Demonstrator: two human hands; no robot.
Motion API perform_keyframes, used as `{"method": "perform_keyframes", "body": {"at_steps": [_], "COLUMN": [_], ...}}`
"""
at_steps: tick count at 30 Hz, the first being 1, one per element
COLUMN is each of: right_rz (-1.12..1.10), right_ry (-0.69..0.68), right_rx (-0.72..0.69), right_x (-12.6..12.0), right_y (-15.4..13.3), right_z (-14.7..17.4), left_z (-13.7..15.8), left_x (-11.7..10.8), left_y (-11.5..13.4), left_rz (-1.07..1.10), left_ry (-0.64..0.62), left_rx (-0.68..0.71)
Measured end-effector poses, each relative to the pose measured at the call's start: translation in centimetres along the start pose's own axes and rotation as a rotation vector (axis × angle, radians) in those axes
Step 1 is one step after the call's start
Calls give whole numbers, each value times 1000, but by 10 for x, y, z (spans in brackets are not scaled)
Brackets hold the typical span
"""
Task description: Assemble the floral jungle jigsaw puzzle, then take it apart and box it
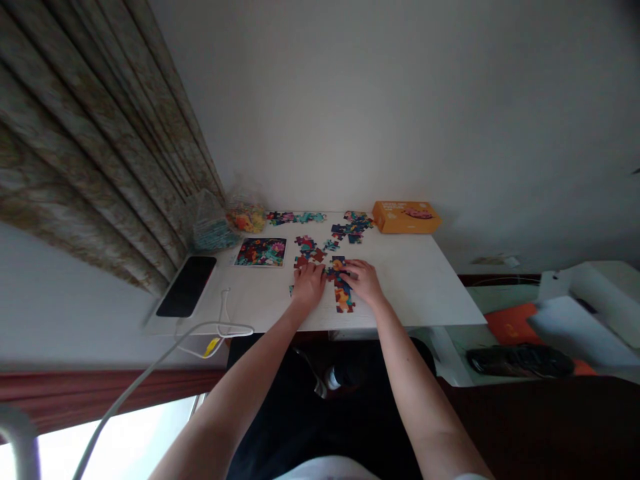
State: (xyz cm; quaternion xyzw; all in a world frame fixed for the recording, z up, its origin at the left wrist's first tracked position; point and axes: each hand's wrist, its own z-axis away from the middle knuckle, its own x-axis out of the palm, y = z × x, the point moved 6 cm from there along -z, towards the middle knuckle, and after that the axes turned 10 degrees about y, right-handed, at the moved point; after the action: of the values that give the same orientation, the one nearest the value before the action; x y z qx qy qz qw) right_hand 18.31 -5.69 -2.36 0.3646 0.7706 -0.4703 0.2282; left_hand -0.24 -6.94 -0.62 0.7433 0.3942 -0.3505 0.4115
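Colourful jigsaw pieces lie on a white table (410, 283). My left hand (309, 285) rests palm down over some of them, fingers stretched forward and touching reddish-brown puzzle pieces (301, 261). Across from it, my right hand (366, 283) has its thumb and fingers at the side of a joined puzzle strip (344, 301), closed on a puzzle piece there that is partly hidden. Orange and yellow shapes show on this strip. Just beyond my hands lie a small teal puzzle piece (331, 245) and a red-and-blue joined cluster (305, 243).
A picture card (261, 253) and a black phone (187, 287) lie at left, near a white cable (220, 325). Plastic bags of pieces (246, 217) stand at the back left. Joined sections (353, 227) lie at the back, beside an orange box (407, 218).
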Motion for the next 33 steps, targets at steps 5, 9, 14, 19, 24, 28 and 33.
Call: {"method": "perform_keyframes", "body": {"at_steps": [5, 9, 14, 19, 24, 28, 33], "right_rz": [5, 10, 6, -4, -3, 9, 11], "right_ry": [1, -9, -9, -15, -14, -7, -11], "right_rx": [5, 4, 1, -2, 7, 6, 12], "right_x": [0, 1, 1, 1, 1, 1, 1], "right_y": [0, 0, 0, 0, 1, 1, 1], "right_z": [0, -1, -1, -1, 0, 0, -1], "left_z": [1, 4, 8, 7, 8, 8, 9], "left_x": [-2, -5, -4, -3, -3, 0, 2], "left_y": [2, 14, 25, 24, 24, 24, 24], "left_rz": [34, 130, 178, 180, 169, 135, 122], "left_ry": [11, -17, -89, -81, -77, -61, -62], "left_rx": [-2, 144, 297, 294, 265, 269, 282]}}
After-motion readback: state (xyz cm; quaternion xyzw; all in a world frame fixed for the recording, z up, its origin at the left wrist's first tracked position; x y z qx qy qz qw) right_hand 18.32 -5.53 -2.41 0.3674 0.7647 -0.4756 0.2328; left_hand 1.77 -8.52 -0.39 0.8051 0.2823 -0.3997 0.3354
